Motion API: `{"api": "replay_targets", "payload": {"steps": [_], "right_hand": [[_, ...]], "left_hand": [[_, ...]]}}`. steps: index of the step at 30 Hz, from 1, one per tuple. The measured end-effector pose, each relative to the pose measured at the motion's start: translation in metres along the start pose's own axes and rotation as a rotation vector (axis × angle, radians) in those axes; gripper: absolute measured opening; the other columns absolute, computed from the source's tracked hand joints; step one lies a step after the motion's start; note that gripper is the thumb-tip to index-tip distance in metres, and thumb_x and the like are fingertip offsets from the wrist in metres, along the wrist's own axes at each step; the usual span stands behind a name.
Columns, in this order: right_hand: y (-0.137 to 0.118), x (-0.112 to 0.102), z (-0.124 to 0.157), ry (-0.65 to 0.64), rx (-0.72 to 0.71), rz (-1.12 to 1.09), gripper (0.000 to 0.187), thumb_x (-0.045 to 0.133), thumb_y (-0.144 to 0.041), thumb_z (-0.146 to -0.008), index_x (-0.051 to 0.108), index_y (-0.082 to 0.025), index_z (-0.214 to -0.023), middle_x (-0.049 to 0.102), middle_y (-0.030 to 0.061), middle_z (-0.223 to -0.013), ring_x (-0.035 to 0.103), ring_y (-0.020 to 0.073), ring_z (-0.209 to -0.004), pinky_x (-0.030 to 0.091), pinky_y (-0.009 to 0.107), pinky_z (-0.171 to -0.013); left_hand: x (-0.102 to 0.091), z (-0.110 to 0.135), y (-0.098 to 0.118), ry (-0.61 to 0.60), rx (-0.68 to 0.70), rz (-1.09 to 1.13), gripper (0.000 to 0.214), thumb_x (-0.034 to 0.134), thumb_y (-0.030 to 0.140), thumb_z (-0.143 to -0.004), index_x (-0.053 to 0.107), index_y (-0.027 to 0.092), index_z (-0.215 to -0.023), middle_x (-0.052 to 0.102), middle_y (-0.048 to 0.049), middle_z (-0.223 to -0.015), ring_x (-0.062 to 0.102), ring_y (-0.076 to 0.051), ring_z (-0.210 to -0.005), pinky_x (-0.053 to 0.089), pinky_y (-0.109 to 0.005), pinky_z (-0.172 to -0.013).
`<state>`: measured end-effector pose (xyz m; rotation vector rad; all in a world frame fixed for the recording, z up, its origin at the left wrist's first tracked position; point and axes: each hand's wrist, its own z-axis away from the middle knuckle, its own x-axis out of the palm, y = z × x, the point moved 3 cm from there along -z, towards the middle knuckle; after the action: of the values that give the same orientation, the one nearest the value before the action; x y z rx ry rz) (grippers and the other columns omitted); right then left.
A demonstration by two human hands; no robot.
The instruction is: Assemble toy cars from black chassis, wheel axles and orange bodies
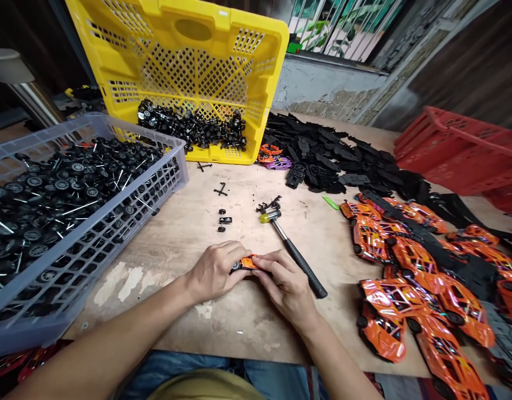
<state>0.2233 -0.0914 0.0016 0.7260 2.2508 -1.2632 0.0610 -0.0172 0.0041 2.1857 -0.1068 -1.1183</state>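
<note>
Between my two hands, just above the tabletop, is an orange toy car [249, 262] with a wheel showing at its left end. My left hand [216, 269] is closed on that end, and the fingers of my right hand [286, 282] pinch the other end. Much of the car is hidden by my fingers. Beyond my hands, a hammer [298, 253] with a black grip and a yellow face lies at a slant, its head by some small black parts [269, 204]. A black wheel-and-axle piece [223, 220] rests to the left of the hammer.
At left stands a grey-purple basket [178, 145] of wheels on axles. Behind it, a tilted yellow crate [197, 50] holds more black wheel parts. Black chassis plates [322, 150] are heaped at the back, orange car bodies [414, 261] pile up at right, and a red crate [468, 150] stands beyond.
</note>
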Motion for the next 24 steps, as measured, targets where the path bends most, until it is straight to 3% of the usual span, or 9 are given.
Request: {"api": "replay_targets", "payload": {"steps": [8,15,19,24], "right_hand": [[-0.010,0.003,-0.014,-0.077,-0.021,0.201,0.029,0.064,-0.029,-0.088,0.059,-0.022,-0.116,0.062,0.0110,-0.105,0.060,0.0238,-0.096,0.053,0.040,-0.081],[-0.022,0.005,-0.026,-0.167,-0.039,0.270,0.007,0.058,-0.025,-0.092,0.063,-0.020,-0.091,0.064,0.0074,-0.083,0.057,0.0202,-0.077,0.048,0.034,-0.069],[-0.018,0.005,-0.022,-0.109,-0.020,0.201,0.005,0.060,-0.023,-0.091,0.064,-0.020,-0.092,0.065,0.0073,-0.085,0.058,0.0201,-0.079,0.048,0.035,-0.071],[0.000,-0.001,-0.006,0.003,0.111,-0.067,0.019,0.066,-0.025,-0.087,0.066,-0.022,-0.105,0.067,0.0073,-0.094,0.064,0.0199,-0.087,0.054,0.033,-0.076]], "left_hand": [[0.001,0.000,-0.007,-0.047,-0.018,0.108,0.027,0.062,0.022,-0.084,0.056,0.017,-0.109,0.061,-0.0091,-0.103,0.059,-0.022,-0.095,0.050,-0.034,-0.083],[0.003,0.001,-0.006,-0.089,-0.077,0.043,0.020,0.059,0.015,-0.080,0.057,0.015,-0.101,0.063,-0.0078,-0.092,0.061,-0.023,-0.086,0.049,-0.033,-0.076],[0.003,0.000,-0.004,-0.084,-0.088,0.035,0.018,0.059,0.016,-0.081,0.058,0.015,-0.099,0.064,-0.0087,-0.092,0.061,-0.023,-0.085,0.049,-0.033,-0.075],[0.003,0.001,-0.005,-0.059,-0.080,0.097,0.019,0.061,0.025,-0.085,0.059,0.015,-0.101,0.065,-0.0096,-0.092,0.063,-0.022,-0.085,0.049,-0.031,-0.074]]}}
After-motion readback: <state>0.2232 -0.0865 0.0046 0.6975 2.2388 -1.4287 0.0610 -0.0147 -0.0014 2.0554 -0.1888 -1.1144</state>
